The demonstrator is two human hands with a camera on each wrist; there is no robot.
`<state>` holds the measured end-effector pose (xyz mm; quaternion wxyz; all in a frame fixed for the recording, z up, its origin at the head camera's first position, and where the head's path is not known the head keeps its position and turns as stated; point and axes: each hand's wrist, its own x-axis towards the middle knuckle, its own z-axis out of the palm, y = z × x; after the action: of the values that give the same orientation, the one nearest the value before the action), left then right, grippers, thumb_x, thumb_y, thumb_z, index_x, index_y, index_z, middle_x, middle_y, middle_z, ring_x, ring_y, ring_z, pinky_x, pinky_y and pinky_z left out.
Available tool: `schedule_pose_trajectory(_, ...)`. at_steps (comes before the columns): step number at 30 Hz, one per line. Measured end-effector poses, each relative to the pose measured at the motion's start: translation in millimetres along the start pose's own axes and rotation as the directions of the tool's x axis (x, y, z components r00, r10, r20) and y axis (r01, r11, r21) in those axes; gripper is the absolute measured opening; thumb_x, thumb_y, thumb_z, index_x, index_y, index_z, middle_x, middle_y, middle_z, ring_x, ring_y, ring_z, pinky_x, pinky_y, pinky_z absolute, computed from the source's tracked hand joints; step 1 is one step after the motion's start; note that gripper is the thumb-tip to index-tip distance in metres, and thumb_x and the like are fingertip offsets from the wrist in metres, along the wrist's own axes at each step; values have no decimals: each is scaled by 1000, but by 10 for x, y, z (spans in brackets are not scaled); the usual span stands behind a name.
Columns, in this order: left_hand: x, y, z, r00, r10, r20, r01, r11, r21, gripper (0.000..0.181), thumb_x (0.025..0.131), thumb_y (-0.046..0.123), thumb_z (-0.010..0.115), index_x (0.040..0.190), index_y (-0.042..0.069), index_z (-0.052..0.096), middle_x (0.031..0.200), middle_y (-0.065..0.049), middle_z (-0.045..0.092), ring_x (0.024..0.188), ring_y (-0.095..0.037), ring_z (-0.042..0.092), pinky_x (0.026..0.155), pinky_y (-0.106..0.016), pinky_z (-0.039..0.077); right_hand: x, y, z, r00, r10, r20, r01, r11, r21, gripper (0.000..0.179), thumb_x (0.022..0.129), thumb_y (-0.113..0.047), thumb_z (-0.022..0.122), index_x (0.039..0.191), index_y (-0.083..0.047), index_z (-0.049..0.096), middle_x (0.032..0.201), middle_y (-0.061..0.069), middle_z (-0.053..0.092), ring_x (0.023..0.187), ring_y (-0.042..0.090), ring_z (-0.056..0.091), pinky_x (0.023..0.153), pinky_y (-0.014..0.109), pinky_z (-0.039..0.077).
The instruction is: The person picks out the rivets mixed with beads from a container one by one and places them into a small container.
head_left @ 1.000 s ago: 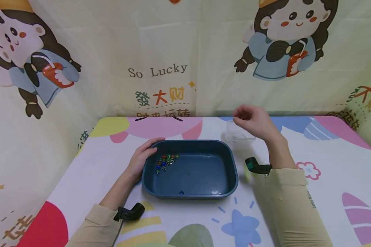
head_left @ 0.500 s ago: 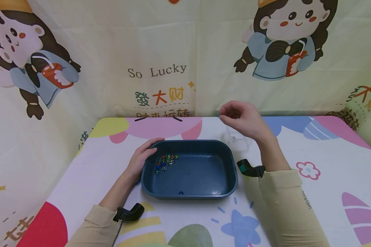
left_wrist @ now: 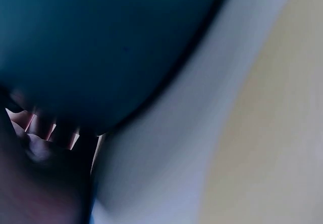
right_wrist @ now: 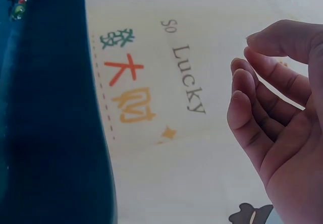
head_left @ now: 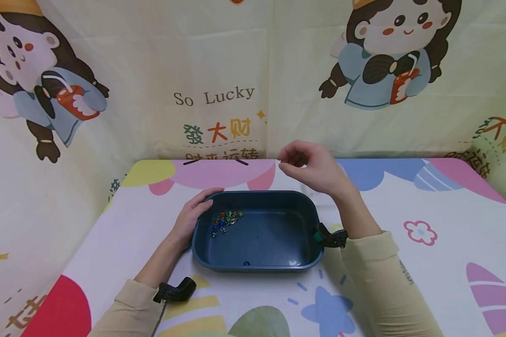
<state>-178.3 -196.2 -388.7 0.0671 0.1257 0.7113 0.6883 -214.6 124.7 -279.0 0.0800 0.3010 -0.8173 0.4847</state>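
My left hand (head_left: pixel 189 216) grips the left end of a dark blue plastic basin (head_left: pixel 259 269), its thumb over the rim. Glass marbles (head_left: pixel 227 217) in green, red and blue cluster in the basin's left part, and a single blue marble (head_left: pixel 246 263) lies by the near wall. In the left wrist view the basin wall (left_wrist: pixel 126 47) fills the upper left. Raised beyond the basin's far right corner, my right hand (head_left: pixel 314 166) has its fingers curled. In the right wrist view its thumb and index fingertips (right_wrist: pixel 252 43) come together; I cannot tell whether something tiny is between them.
A clear plastic box (head_left: pixel 316 196) stands behind the basin's right end, mostly hidden by my right hand and forearm. The table cover (head_left: pixel 447 234) carries bright cartoon prints. A printed cloth backdrop (head_left: pixel 286 93) hangs along the table's far edge.
My right hand has moved left from over the clear box, fingers staying curled, to beyond the basin's right part. The left hand, basin and marbles stay in place.
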Motion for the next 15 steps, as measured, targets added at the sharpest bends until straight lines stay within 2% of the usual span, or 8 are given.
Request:
schedule_pose_trajectory(5, -21, 12, 4, 1000, 15, -5, -15, 1000, 26, 48, 111, 27, 32, 149, 1, 44, 150, -17, 46, 137, -32, 43, 115, -51, 30, 23, -24, 82, 999, -20, 31, 20, 1000, -2, 14, 90, -5, 73, 103, -1, 71, 91, 6, 67, 78, 22, 59, 71, 32, 51)
schedule_pose_trajectory(15, -24, 20, 15, 999, 37, -6, -37, 998, 42, 47, 111, 24, 30, 149, 0, 44, 150, -17, 46, 136, -31, 44, 114, -46, 34, 59, -43, 245, 996, -59, 73, 60, 998, -14, 11, 90, -5, 73, 101, -3, 71, 89, 4, 68, 77, 20, 59, 70, 32, 52)
